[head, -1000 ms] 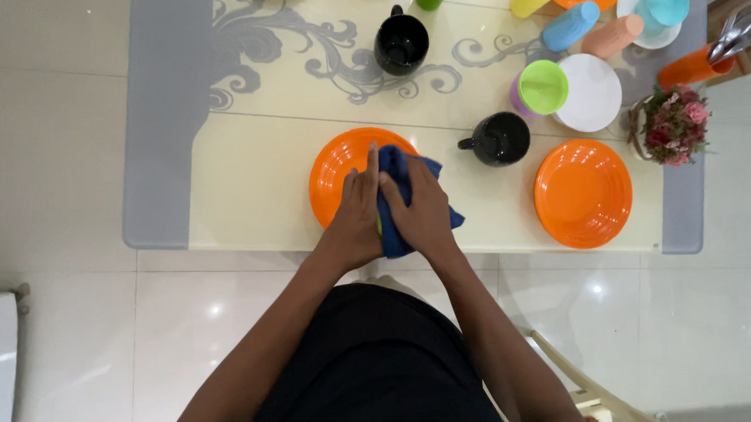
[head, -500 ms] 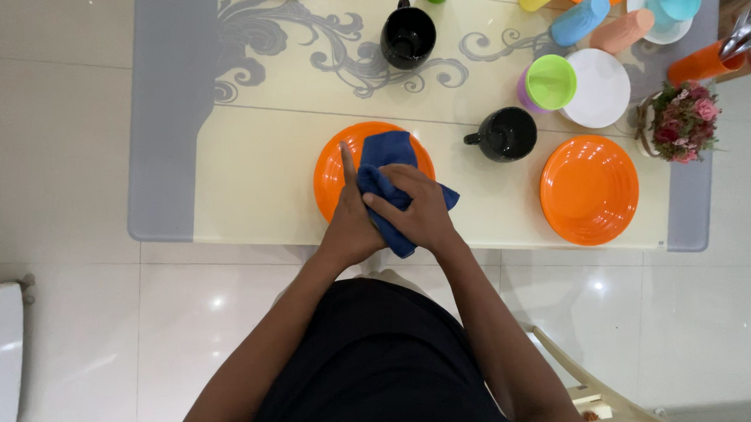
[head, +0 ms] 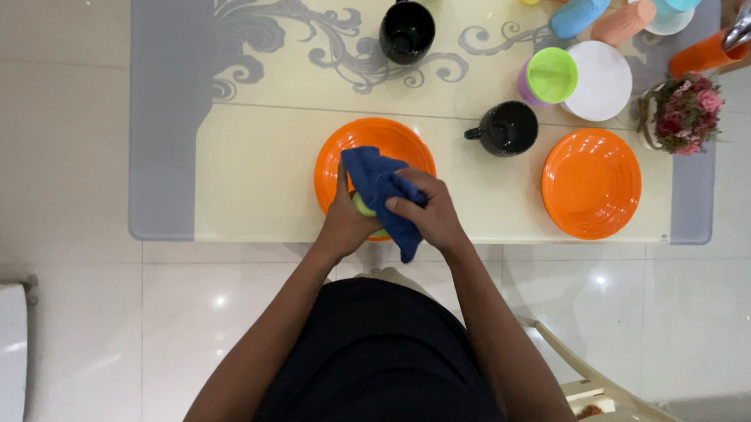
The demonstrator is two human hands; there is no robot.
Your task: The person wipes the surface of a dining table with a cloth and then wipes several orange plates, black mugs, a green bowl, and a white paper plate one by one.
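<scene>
My left hand grips a small yellow-green object, probably a cup, of which only a sliver shows. Over it lies a blue cloth, pressed there by my right hand, which is shut on it. Both hands hover over the near edge of an orange plate on the cream table. Most of the green object is hidden by the cloth and my fingers.
A black mug stands right of the plate, another black mug farther back. A second orange plate, a green cup, a white plate, several coloured tumblers and a flower pot fill the right side. A chair is at lower right.
My hands have drawn back toward the table's near edge. The cloth has bunched up and shifted, and the yellow-green object under it now shows beside my left fingers.
</scene>
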